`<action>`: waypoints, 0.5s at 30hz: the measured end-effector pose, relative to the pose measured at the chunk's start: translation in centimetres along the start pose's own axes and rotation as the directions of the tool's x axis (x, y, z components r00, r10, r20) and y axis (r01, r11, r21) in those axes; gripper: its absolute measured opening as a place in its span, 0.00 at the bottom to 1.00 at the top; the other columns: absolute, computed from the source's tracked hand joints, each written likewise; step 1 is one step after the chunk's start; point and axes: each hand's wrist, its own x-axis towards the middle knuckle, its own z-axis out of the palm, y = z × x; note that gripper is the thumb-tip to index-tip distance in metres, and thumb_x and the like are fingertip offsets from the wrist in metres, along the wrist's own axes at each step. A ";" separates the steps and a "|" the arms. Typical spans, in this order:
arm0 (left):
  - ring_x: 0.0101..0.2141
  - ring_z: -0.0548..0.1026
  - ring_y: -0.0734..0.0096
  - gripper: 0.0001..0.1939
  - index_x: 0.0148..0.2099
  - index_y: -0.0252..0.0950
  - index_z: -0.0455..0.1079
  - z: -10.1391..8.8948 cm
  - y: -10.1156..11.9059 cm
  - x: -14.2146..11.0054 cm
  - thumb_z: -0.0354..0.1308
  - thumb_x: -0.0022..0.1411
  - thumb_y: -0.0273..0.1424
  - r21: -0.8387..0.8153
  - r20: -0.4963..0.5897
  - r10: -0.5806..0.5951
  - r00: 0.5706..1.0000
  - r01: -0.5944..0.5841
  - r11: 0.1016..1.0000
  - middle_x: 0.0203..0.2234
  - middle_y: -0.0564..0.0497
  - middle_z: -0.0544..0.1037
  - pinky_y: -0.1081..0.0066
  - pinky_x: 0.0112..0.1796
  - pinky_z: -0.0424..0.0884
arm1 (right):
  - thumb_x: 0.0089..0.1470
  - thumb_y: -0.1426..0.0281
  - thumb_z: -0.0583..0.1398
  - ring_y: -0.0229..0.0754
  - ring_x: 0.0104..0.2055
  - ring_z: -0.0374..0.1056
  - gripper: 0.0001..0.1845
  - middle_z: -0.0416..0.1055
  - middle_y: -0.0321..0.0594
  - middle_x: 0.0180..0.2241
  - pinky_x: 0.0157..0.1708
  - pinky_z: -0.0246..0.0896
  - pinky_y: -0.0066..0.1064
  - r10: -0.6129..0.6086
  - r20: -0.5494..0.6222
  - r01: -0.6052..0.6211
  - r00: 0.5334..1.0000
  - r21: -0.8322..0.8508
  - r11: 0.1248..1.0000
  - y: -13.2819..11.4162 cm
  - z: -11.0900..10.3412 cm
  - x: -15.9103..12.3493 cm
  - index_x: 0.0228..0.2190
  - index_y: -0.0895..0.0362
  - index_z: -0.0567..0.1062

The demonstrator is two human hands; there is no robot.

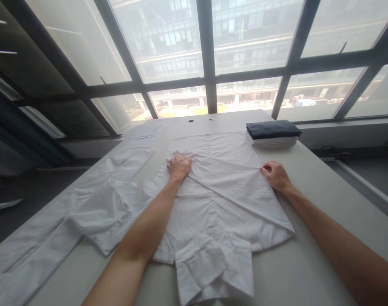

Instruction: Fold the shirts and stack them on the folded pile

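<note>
A white collared shirt (225,187) lies spread on the table with its collar toward me and its hem at the far side. My left hand (179,165) rests on the shirt's left part, fingers spread and pressing on the cloth. At the right edge my right hand (275,175) pinches the fabric between thumb and fingers, and taut creases run across the shirt from that grip. One sleeve stretches out to the left, partly behind my left forearm.
More white garments (53,212) lie along the table's left side. A folded stack with a dark cloth (273,128) on top of white ones sits at the right rear. Large framed windows (209,51) stand behind the white table (327,238).
</note>
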 end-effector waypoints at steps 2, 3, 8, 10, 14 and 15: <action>0.63 0.60 0.40 0.30 0.66 0.39 0.65 0.1 -0.1 0.3 0.44 0.69 0.47 -0.018 -0.029 0.022 0.999 -0.023 1.000 0.66 0.38 0.63 0.42 0.60 0.56 | 0.53 0.61 0.58 0.50 0.41 0.68 0.13 0.76 0.48 0.38 0.50 0.61 0.40 0.003 -0.012 -0.003 1.000 0.006 1.000 0.0 0.0 0.0 0.31 0.57 0.77; 0.64 0.60 0.41 0.30 0.66 0.37 0.65 0.1 -0.1 0.5 0.44 0.69 0.46 -0.023 -0.034 0.033 0.999 -0.034 0.999 0.66 0.37 0.63 0.44 0.60 0.56 | 0.53 0.61 0.58 0.50 0.41 0.68 0.13 0.76 0.48 0.38 0.49 0.61 0.40 0.007 -0.015 -0.007 1.000 0.009 1.000 0.0 0.0 0.0 0.31 0.56 0.77; 0.67 0.56 0.50 0.32 0.66 0.27 0.64 0.4 -0.5 1.2 0.42 0.70 0.43 -0.017 -0.025 0.040 0.999 -0.040 0.999 0.66 0.36 0.63 0.55 0.65 0.52 | 0.52 0.61 0.58 0.50 0.41 0.69 0.13 0.76 0.48 0.37 0.49 0.62 0.40 0.014 -0.012 -0.013 1.000 0.032 0.999 0.1 -0.1 0.0 0.30 0.56 0.78; 0.67 0.56 0.49 0.32 0.65 0.25 0.64 0.4 -0.6 1.3 0.42 0.70 0.43 -0.009 -0.019 0.022 1.000 -0.022 1.000 0.66 0.34 0.62 0.53 0.66 0.50 | 0.52 0.61 0.58 0.50 0.41 0.69 0.13 0.76 0.48 0.37 0.49 0.62 0.40 0.010 -0.017 -0.010 1.000 0.044 0.999 -0.1 -0.3 -0.1 0.30 0.57 0.78; 0.67 0.54 0.42 0.32 0.67 0.27 0.61 0.2 -0.5 1.1 0.44 0.69 0.43 0.015 -0.007 -0.015 1.000 0.015 1.000 0.67 0.33 0.60 0.41 0.64 0.45 | 0.51 0.61 0.58 0.50 0.40 0.71 0.14 0.78 0.49 0.37 0.47 0.64 0.40 0.055 -0.036 -0.050 0.998 0.129 0.990 -0.8 -0.6 -0.4 0.31 0.57 0.79; 0.68 0.53 0.43 0.32 0.67 0.28 0.61 0.0 -0.3 1.0 0.44 0.69 0.43 0.017 -0.011 0.000 1.000 0.000 1.000 0.67 0.34 0.60 0.41 0.64 0.46 | 0.53 0.61 0.57 0.50 0.40 0.72 0.15 0.78 0.49 0.37 0.46 0.65 0.40 0.091 -0.058 -0.079 0.994 0.186 0.979 -0.9 -0.7 -0.5 0.33 0.57 0.79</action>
